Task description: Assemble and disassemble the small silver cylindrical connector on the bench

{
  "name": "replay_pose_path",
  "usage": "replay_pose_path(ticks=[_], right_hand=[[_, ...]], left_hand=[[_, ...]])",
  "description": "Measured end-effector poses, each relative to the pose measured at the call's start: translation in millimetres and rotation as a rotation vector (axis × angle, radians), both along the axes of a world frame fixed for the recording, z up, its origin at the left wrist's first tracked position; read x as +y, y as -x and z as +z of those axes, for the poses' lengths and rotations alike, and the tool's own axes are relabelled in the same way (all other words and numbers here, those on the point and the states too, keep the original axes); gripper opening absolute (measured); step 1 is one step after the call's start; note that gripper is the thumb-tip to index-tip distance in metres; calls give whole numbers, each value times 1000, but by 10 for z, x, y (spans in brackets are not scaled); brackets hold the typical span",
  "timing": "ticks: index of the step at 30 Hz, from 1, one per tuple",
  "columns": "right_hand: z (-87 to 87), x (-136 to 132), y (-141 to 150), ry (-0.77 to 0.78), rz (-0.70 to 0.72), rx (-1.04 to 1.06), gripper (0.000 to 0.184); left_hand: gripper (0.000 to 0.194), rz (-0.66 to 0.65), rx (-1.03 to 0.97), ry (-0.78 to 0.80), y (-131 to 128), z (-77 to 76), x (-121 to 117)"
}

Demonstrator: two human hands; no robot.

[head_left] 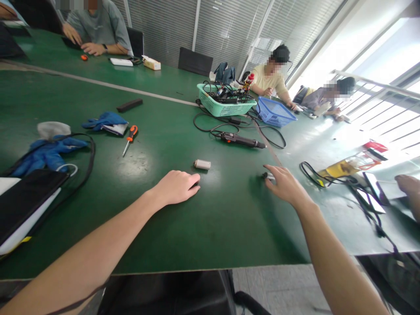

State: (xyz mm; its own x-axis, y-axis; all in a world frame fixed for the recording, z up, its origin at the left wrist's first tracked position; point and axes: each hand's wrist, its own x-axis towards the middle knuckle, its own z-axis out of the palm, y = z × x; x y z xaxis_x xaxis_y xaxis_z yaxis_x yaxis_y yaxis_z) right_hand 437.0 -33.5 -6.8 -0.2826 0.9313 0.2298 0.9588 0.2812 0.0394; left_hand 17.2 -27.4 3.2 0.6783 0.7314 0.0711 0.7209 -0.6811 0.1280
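Note:
A small pale metal cylinder (202, 164), with a darker end like a little motor, lies on its side on the green table (223, 227). Just in front of it my left hand (177, 187) rests on the tabletop, fingers loosely bent and thumb apart from the index finger; no object shows in it. Further right, a silver cylinder (270, 176) with a dark end pokes out between the thumb and fingers of my right hand (285, 183). The index finger stretches out past it. The palm hides the rest of this cylinder.
An orange-handled screwdriver (131, 134), blue gloves (46, 153) and a black tablet-like slab (31, 201) lie left. Ahead are a corded electric screwdriver (243, 140), a green basket (226, 108) of cables and a blue basket (275, 113). A bottle (344, 167) stands right. Several people sit around.

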Motion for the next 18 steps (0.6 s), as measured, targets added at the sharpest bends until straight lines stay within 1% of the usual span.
replay_pose_path(ticks=[2,5,8,10,11,13,15,18], right_hand=[[101,-14,283,-57,28,43,52],[169,23,939,-84,169,141,45],[131,155,1645,-80,293,239,45],[80,277,2008,-57,316,267,50],[56,335,2140,-34,314,265,50],[24,420,2303,17,292,254,43],[19,434,2352,57,267,245,33],[56,297,2307,111,273,252,24]], left_hand=[[27,-5,8,-5,8,-11,9],[28,-21,12,-16,29,-26,26],[29,-40,0,-34,59,-25,36],[29,-32,-3,-53,78,-16,38],[29,-21,-3,-62,87,-10,39],[28,17,-5,-74,102,-1,43],[27,84,-8,-83,115,5,53],[25,183,-14,-97,132,10,70]])
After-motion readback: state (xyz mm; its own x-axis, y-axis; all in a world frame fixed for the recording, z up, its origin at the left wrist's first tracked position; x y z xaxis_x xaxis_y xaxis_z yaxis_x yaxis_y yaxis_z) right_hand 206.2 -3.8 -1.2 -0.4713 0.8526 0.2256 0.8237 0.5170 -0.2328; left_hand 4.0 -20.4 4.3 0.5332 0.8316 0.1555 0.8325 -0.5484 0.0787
